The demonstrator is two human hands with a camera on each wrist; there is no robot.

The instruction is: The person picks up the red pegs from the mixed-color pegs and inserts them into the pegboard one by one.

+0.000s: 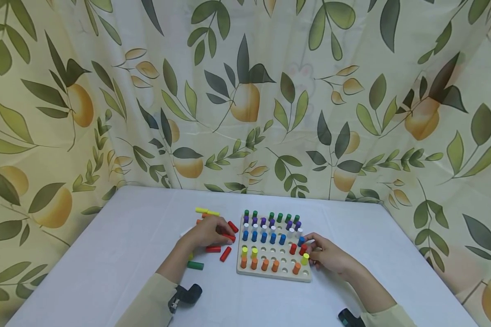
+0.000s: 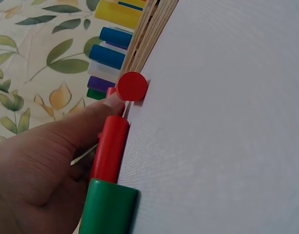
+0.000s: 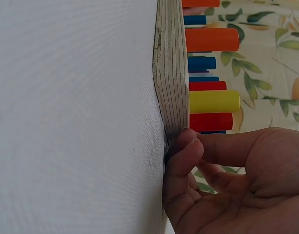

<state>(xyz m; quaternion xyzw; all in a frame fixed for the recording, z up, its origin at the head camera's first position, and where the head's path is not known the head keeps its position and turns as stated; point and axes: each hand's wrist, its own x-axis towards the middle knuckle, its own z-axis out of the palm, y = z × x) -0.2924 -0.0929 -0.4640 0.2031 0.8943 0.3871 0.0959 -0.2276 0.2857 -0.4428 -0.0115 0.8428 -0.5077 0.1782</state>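
On the white table stands a wooden pegboard (image 1: 270, 274) with rows of coloured pegs in its holes. Left of it, my left hand (image 1: 206, 234) pinches a red peg (image 1: 229, 237) between thumb and fingers, low over the table. More red pegs (image 1: 225, 254) lie close to that hand, and a green peg (image 2: 109, 207) is near in the left wrist view. My right hand (image 1: 327, 254) is at the board's right edge, fingers bent. In the right wrist view its thumb and fingertips (image 3: 187, 136) grip the board's side; the far fingers are partly hidden.
Yellow pegs (image 1: 201, 210) and orange pegs lie behind my left hand, beside a further red peg (image 1: 233, 226). A green peg (image 1: 195, 265) lies nearer me. A leaf-and-fruit patterned curtain (image 1: 245, 136) hangs around the table's back and sides.
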